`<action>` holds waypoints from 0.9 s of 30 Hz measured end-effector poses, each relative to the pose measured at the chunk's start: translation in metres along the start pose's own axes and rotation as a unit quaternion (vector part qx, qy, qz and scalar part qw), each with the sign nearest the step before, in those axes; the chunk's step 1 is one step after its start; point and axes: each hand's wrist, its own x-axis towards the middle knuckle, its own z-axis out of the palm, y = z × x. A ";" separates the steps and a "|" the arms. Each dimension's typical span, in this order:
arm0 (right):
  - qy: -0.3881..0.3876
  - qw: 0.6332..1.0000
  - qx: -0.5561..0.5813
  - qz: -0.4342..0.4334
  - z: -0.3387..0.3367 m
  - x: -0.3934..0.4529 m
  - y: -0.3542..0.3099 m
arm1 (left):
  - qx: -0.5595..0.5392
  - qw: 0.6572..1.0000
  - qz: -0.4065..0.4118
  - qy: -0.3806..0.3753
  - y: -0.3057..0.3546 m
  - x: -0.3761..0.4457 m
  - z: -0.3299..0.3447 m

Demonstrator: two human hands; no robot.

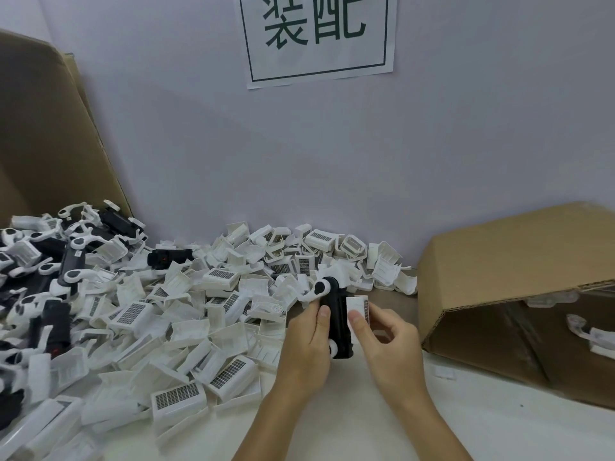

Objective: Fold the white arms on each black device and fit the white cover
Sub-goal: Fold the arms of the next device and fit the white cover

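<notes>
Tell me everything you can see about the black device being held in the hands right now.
The black device is a long, matte, plastic-looking block held roughly upright above the table. A white arm with a dark oval spot sits at its top left end, and a small white part shows at its lower left. The left hand grips its left side, thumb on the front. The right hand pinches a white cover with a dark grille against its right side. Its back is hidden.

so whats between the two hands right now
In the head view, the black device stands upright between them: the left hand grips its left side, and the right hand pinches a white cover against its right side.
</notes>
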 end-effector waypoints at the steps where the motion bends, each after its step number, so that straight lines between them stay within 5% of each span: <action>1: -0.008 1.000 -0.005 -0.001 0.000 0.000 0.000 | 0.010 1.000 0.004 -0.007 0.000 0.000 0.000; 13: -0.014 0.994 -0.099 -0.042 -0.001 0.002 0.000 | -0.040 0.997 -0.015 -0.070 0.005 0.000 0.001; 27: -0.008 0.998 -0.056 -0.009 0.013 -0.004 -0.006 | -0.144 0.985 -0.098 -0.002 0.015 0.000 0.006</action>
